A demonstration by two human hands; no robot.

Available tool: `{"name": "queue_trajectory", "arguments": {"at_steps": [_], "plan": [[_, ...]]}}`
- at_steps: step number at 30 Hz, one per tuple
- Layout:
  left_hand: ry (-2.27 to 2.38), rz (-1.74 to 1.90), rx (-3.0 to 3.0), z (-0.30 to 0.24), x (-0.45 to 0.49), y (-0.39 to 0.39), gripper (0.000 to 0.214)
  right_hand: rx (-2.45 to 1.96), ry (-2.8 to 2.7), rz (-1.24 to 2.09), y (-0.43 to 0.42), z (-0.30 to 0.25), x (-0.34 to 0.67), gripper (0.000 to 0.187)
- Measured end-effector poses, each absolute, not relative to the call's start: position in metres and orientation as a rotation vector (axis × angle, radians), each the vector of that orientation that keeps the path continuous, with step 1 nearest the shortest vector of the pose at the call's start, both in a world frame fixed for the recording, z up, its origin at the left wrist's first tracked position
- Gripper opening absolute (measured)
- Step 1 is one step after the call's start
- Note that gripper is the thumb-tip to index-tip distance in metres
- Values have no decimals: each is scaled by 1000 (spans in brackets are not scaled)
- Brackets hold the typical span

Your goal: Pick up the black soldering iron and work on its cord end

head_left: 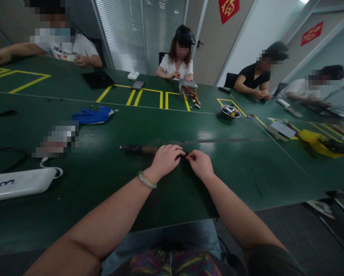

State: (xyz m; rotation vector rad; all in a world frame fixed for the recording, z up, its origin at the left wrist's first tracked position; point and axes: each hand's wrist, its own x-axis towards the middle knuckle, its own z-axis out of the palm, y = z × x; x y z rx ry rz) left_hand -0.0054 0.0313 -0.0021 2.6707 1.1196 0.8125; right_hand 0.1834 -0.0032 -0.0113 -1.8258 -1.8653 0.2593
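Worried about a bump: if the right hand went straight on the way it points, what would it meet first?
Probably the left hand, whose fingers sit right before the right hand, by the dark tool.

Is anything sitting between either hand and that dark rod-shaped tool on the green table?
Nothing visible does. The left hand is closed over the dark rod-shaped tool, and the right hand pinches its right end. The nearest other things, a blue glove and a white case, lie apart to the left.
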Motion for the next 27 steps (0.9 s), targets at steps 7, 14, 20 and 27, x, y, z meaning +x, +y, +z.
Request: {"name": "queue_trajectory", "arguments": {"at_steps": [7, 14, 20, 27], "plan": [[1118, 814, 2681, -2, -5, 31, 23, -1797, -1821, 359, 4, -19, 185, 25], [1118, 810, 2679, -2, -5, 30, 25, -1688, -2005, 293, 11, -18, 185, 23], [1043, 959, 2595, 13, -6, 22, 38, -1790, -2028, 265, 14, -12, 182, 16], [464, 566, 2547, 10, -10, 11, 19, -1939, -1940, 391, 25, -6, 175, 14]]}}
